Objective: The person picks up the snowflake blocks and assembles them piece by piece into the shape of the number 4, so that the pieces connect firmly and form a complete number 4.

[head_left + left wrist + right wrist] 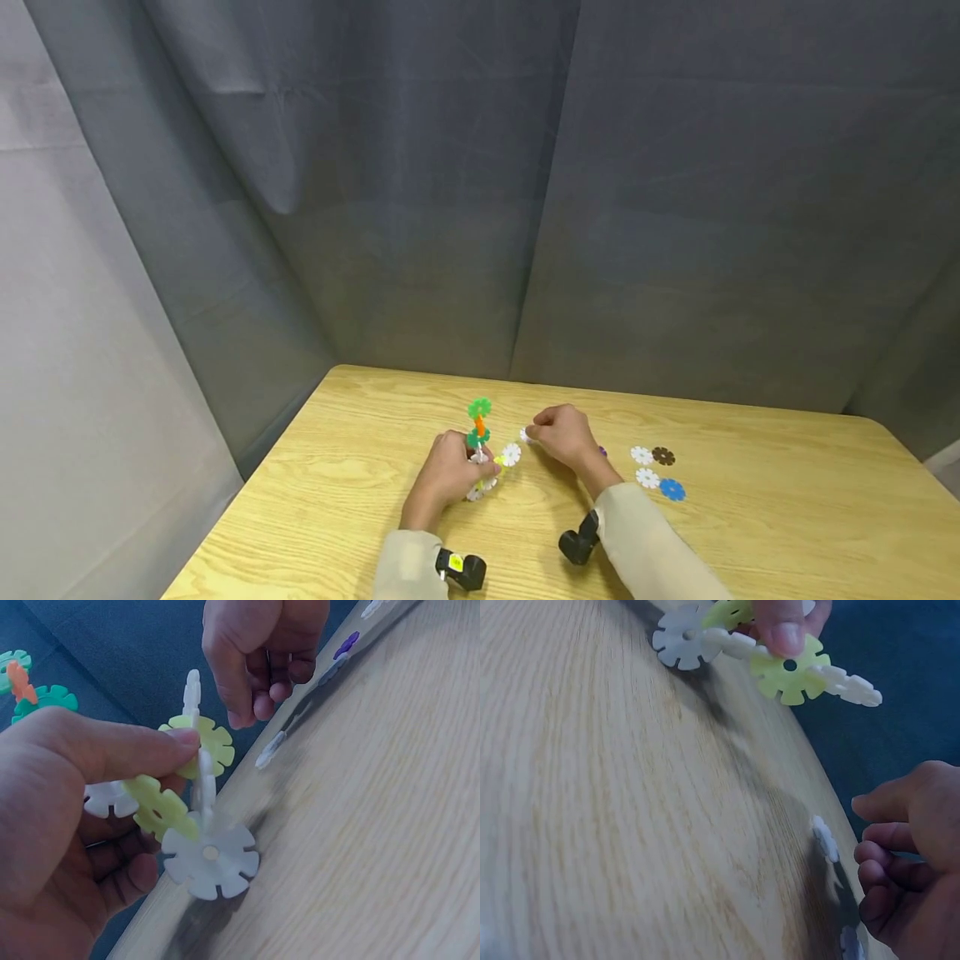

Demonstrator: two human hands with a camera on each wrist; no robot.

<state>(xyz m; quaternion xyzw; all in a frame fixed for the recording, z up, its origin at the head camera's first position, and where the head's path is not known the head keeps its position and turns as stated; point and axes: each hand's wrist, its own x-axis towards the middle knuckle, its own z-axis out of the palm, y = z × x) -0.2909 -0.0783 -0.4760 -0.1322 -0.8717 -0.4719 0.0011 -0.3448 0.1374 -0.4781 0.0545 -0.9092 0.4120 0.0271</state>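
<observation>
Pale sleeves [411, 571] with small black wrist cameras [580, 543] lie nearest, at the near side of the wooden worktop [337, 467]; beyond them the two hands work side by side, the left one [448, 471] grasping a chain of flower-shaped discs [214, 752], its thumb pressed on a yellow-green disc; the right one [564, 437] has loosely bent fingers, and the wrist views show a gap between thumb and fingers with nothing held.

What seems to matter most is where the loose white disc [825, 838] lies: on the worktop, just beside the right fingertips, apart from the chain; it is to the right of the left hand and a little farther from the person, so the right hand is much the nearer.

One arm of the chain runs from the left hand toward the right and away, ending in a white disc [512, 454] that hangs between the hands; another arm, green and orange [480, 425], stands up beyond the left hand; the free end of the first arm appears to be the part closest to the loose disc.

Purple [602, 452], brown [663, 456] and blue [672, 489] discs lie farther right.
</observation>
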